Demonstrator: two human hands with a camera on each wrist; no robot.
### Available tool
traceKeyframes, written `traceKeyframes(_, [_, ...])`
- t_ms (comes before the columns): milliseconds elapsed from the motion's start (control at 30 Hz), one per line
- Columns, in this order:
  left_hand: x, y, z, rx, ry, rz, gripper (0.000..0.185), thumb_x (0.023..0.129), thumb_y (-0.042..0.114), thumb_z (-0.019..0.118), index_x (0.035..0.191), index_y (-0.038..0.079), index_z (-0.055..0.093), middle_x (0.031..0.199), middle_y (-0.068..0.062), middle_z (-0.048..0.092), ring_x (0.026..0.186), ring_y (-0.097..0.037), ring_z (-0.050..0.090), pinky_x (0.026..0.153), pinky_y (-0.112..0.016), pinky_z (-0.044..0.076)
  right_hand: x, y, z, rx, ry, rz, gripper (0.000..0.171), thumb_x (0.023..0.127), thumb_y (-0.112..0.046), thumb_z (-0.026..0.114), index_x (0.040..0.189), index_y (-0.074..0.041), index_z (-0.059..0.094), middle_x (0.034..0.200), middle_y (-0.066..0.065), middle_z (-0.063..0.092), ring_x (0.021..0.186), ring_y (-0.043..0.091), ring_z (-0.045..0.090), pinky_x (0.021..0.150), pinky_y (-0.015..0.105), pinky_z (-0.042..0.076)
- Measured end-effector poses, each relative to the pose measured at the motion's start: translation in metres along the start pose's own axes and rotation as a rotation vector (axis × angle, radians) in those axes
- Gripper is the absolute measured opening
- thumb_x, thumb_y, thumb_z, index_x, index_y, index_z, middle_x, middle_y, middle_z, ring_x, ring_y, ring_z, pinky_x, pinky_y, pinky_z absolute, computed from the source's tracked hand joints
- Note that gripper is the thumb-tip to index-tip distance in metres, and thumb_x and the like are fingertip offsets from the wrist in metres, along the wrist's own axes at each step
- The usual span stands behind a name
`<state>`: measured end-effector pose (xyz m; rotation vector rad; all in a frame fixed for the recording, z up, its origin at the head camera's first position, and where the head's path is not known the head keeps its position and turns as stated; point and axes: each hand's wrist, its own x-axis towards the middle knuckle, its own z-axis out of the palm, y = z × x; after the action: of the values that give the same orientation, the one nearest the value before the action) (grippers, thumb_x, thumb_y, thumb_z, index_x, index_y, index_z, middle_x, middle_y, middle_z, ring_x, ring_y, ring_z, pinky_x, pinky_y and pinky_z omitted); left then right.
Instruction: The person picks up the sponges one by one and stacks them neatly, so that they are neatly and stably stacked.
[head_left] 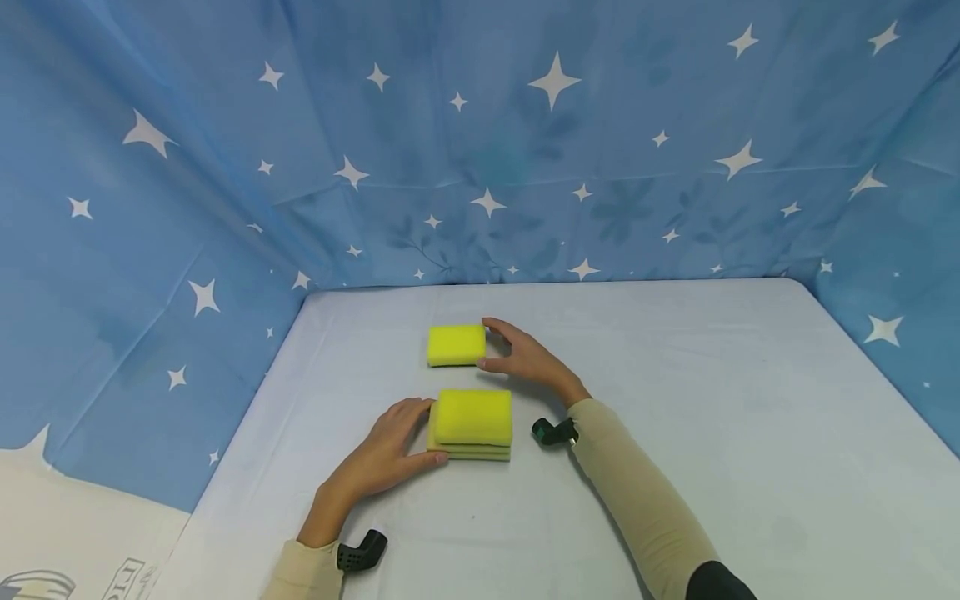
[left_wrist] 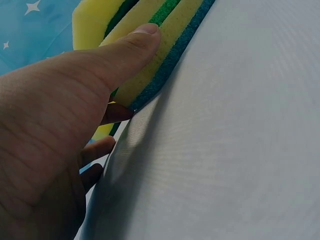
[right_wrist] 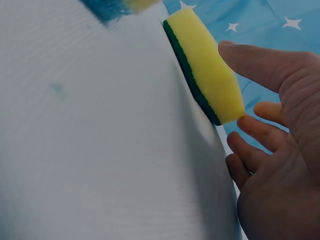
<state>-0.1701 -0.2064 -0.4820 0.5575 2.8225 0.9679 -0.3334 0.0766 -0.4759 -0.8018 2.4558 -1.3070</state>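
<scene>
Near the table's middle stands a stack of yellow sponges (head_left: 474,418), their green and blue scouring sides showing as stripes in the left wrist view. The top sponge sits slightly out of line with those below. My left hand (head_left: 393,446) grips the stack's left end, its thumb (left_wrist: 145,37) across the near side and the index finger at the back. Farther back, a single yellow sponge (head_left: 456,345) lies on the table with its dark green side down. My right hand (head_left: 528,358) is at its right end, thumb and index finger spread around the corners, the other fingers loosely bent.
A white cloth covers the table (head_left: 712,400). Blue curtain with white stars (head_left: 487,167) hangs behind it and along both sides. At the lower left lies a pale printed surface (head_left: 75,525). A dark wrist camera (head_left: 555,431) sits at the right cuff, another (head_left: 363,552) at the left.
</scene>
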Motion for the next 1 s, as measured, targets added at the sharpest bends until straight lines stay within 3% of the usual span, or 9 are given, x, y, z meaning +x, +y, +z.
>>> traceKeyframes(467, [0.001,-0.001,0.001,0.005,0.002,0.008,0.087,0.094,0.053,0.08,0.159,0.008,0.046,0.16,-0.017,0.046,0.152,-0.041,0.036,0.121,-0.065,0.03,0.004,-0.001,0.009,-0.059,-0.01,0.031,0.095,0.098,-0.035,0.08,0.171,-0.009,0.025,0.175,0.012,0.026,0.161,0.031,0.023,0.129,0.051,0.02])
traceKeyframes(1000, [0.001,-0.001,0.001,0.012,0.022,0.044,0.084,0.095,0.052,0.08,0.158,0.006,0.047,0.158,-0.016,0.049,0.151,-0.041,0.038,0.121,-0.065,0.031,0.008,0.005,0.016,-0.149,0.065,0.018,0.087,0.097,-0.034,0.082,0.166,-0.004,0.037,0.168,0.018,0.039,0.156,0.036,0.033,0.127,0.053,0.027])
